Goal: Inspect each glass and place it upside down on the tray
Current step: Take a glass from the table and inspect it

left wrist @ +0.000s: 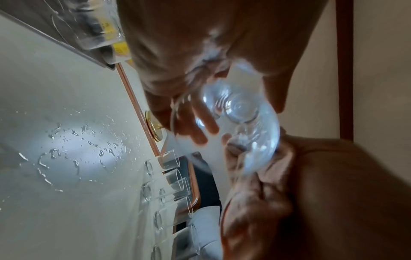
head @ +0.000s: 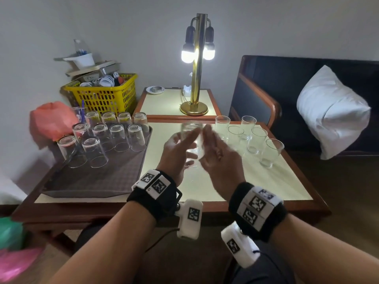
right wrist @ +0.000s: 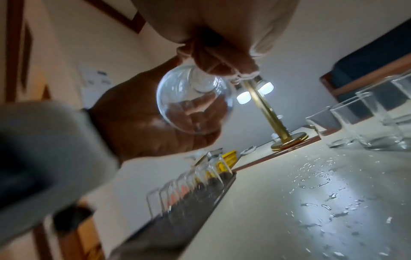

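A clear glass (head: 191, 140) hangs over the middle of the cream table (head: 266, 181), held between both hands. My left hand (head: 174, 152) cups its left side and my right hand (head: 219, 152) curls round its right side near the base. In the wrist views the glass (right wrist: 193, 105) turns its open mouth toward my wrists, base away. Through its wall in the left wrist view the glass (left wrist: 240, 112) shows my left fingers. Several glasses (head: 119, 138) stand upside down on the grey tray (head: 92, 181) at left. Several upright glasses (head: 256, 138) stand at the table's right.
Water drops (right wrist: 322, 202) lie on the tabletop below my hands. A lit brass lamp (head: 196, 78) stands on a side table behind. A yellow basket (head: 102, 95) and a pink bag (head: 53, 117) sit behind the tray. A sofa with a white pillow (head: 332, 111) is at right.
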Tool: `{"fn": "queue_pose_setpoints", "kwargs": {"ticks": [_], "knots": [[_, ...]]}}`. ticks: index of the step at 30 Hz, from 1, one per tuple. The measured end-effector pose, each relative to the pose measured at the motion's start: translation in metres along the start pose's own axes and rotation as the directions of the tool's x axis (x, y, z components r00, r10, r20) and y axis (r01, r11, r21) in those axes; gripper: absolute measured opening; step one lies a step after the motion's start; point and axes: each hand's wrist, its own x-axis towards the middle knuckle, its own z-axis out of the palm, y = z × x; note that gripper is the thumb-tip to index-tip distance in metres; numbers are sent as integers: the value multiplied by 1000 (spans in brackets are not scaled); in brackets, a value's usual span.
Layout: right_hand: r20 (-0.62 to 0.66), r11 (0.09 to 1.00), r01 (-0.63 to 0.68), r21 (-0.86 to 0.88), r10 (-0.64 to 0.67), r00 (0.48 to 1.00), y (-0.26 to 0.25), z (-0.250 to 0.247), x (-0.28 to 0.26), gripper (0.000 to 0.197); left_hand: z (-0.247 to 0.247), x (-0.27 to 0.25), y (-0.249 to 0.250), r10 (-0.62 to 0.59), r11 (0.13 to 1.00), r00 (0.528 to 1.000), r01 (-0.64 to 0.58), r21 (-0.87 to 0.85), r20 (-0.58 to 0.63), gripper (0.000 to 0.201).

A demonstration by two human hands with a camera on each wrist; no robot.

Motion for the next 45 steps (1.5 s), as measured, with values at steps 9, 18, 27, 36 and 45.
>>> {"fn": "queue_pose_setpoints", "kwargs": {"ticks": [9, 18, 27, 36, 45], "knots": [[184, 964, 101, -245, -56, 981, -21, -28, 37, 44, -7, -11, -11, 183, 920, 981, -196, 338, 69, 71], [527, 582, 542, -606, -217, 822, -28, -34, 34, 35, -17, -28, -44, 467, 567, 882, -353, 744, 63, 85], [545, 524, 598, -606, -273, 793, -23, -23, 23, 36, -27, -32, -54, 506, 527, 859, -377, 762, 75, 84], [555, 524, 629, -573, -316, 769, -28, -22, 27, 31, -23, -30, -52, 528, 531, 843, -417, 738, 96, 85], [546, 554, 620, -555, -320, 774, -22, -34, 20, 35, -16, -28, -55, 542, 470, 826, -451, 759, 155, 84]]}}
